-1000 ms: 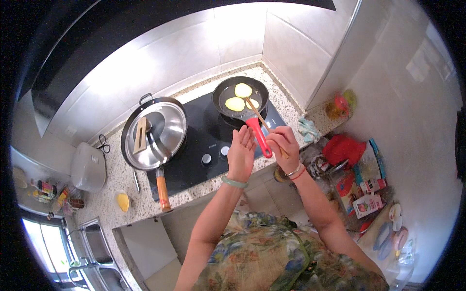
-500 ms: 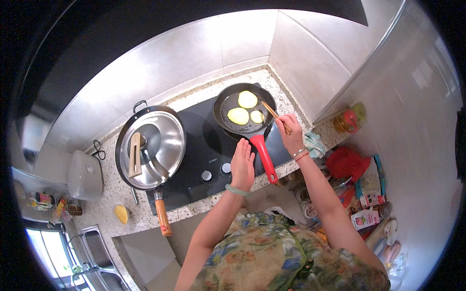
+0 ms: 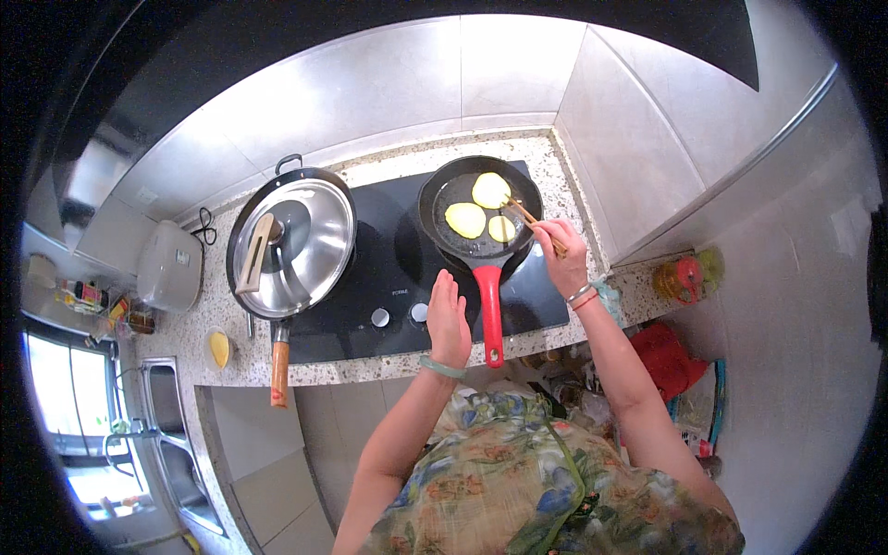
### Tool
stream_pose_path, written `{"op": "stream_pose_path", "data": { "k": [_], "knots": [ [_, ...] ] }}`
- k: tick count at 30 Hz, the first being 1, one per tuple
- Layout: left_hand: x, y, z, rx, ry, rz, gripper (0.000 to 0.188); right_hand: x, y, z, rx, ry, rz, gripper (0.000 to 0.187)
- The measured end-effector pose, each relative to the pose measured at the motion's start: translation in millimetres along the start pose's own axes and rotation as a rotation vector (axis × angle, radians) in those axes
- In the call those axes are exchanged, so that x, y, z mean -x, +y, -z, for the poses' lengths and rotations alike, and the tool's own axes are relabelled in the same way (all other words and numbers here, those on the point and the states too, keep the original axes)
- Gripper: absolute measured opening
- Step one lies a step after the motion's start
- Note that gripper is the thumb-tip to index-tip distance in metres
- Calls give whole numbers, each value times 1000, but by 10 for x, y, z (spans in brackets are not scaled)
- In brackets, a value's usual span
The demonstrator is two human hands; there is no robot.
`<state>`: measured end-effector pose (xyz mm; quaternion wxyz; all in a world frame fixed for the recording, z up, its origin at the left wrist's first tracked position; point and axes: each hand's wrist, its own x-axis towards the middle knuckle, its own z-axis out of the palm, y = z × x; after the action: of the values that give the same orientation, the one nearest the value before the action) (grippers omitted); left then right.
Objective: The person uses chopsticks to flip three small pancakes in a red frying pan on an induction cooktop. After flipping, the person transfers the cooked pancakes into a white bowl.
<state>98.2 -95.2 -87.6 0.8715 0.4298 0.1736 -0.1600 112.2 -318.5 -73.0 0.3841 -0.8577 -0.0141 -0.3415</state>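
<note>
Head view: right hand [image 3: 564,259] grips chopsticks [image 3: 524,213], presumably for reach; tips meet the farthest yellow round [image 3: 490,190] in the frying pan [image 3: 450,187], forward of both hands. Left hand [image 3: 448,324], extended, holding nothing, is beside the red handle [image 3: 489,314].

At upper centre, a black frying pan [image 3: 448,192], red handle [image 3: 490,314] pointing down, holds three yellow rounds [image 3: 465,220]; brown chopsticks [image 3: 524,213] slant in from the right, tips at the topmost.

Pale tiled wall [image 3: 388,83], speckled countertop [image 3: 254,363], left-hand window [image 3: 57,384] (very bright)
</note>
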Motion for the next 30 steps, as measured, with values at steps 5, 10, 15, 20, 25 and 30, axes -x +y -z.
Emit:
{"op": "stream_pose_path", "data": {
  "k": [5, 10, 15, 20, 25, 30],
  "knots": [
    [31, -111, -108, 45, 71, -7, 61, -84, 75, 113, -103, -113, -60, 12],
    [60, -188, -154, 51, 124, 9, 63, -98, 281, 113, -117, -116, -67, 13],
    [46, -237, -128, 53, 150, 3, 63, -185, 309, 37, -221, -92, -137, 13],
    [46, -246, -72, 66, 175, 16, 62, -232, 467, 27, -623, 74, -561, 25],
    [34, -254, -4, 75, 184, 24, 61, -289, 640, 47, -732, 132, -723, 30],
    [34, -151, -171, 64, 124, -74, 60, -284, 531, -70, -682, 73, -619, 28]
  ]
}}
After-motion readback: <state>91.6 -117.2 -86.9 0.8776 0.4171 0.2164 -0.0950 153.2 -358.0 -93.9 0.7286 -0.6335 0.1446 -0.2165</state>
